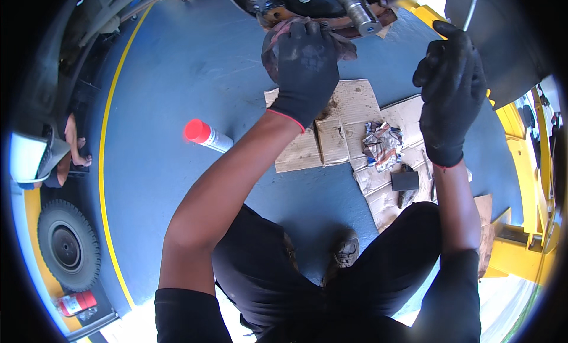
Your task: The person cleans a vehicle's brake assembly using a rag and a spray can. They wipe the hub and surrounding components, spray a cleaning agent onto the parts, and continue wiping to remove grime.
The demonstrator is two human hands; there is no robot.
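Observation:
My left hand, in a black glove with a red cuff edge, is closed on a dark, stained rag. It presses the rag up against the underside of a greasy machine assembly, and the fingertips are partly lost against it. A thick metal shaft juts out of the assembly to the right of that hand. Farther right, my gloved right hand is raised with its fingers curled round a thin, pale metal rod. The rod points upward out of the fist; its lower end is hidden in the glove.
Stained cardboard sheets cover the blue floor, bearing a crumpled patterned cloth and a small dark block. A red-capped spray can is left of them. Yellow frame stands right; a tyre and another person's limbs are left.

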